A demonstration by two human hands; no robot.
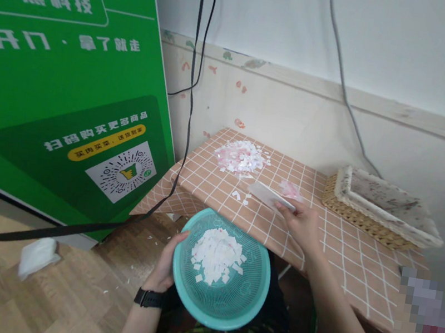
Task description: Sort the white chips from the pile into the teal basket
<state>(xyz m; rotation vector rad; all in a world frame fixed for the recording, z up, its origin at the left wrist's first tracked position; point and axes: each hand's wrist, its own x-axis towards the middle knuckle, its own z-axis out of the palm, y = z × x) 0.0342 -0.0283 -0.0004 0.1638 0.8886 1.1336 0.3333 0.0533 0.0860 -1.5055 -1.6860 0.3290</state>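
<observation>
My left hand (168,259) grips the left rim of a round turquoise plastic basket (256,301), held just below the table's front edge. White paper scraps (217,255) lie heaped inside it. Over the tabletop, my right hand (302,221) pinches one end of a flat, stiff white card (266,194), its far end near a few loose scraps (238,195). Farther back is a pile of white and pinkish paper bits (241,156). A small pink clump (290,190) rests just behind the card.
A brown checked cloth covers the table (344,253). At its right back stands a cloth-lined wicker basket (384,209). A black strap (188,127) hangs at the left, before a green cabinet (73,69). A white plastic bag (39,257) lies on the wooden floor.
</observation>
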